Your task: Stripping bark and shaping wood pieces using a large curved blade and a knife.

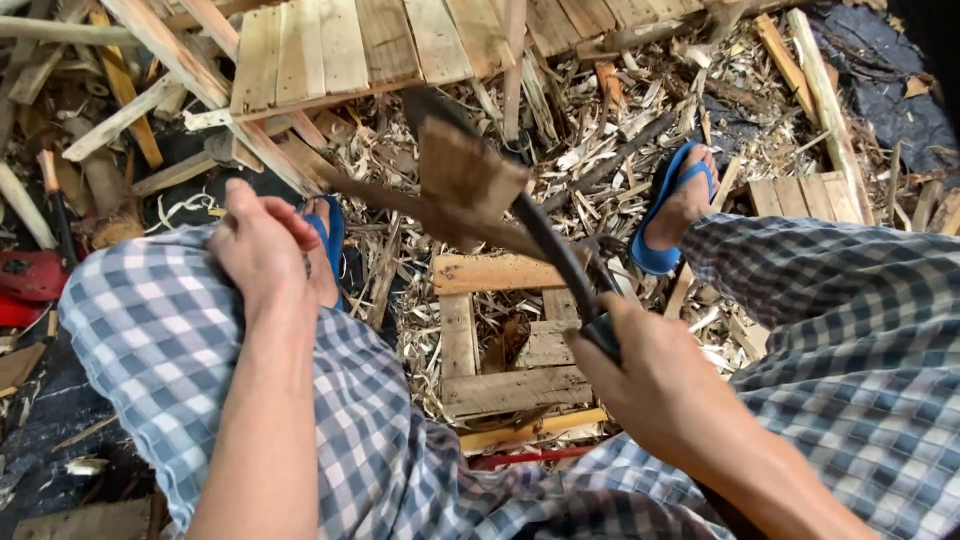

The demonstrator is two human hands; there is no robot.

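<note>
Under you the floor [60, 420] is dark where it shows bare at your lower left, and nearly everywhere else it's buried in pale wood shavings [620, 140]. Straight below, a small pallet frame [505, 335] lies flat on the shavings. Up top, a panel of light slats [370, 45] rests on the heap, loose planks [130, 110] criss-crossed to its left. A long pale board [825, 95] runs down the right side, just beside a dark sheet [880, 70]. A red object [30, 280] sits at the left edge.
</note>
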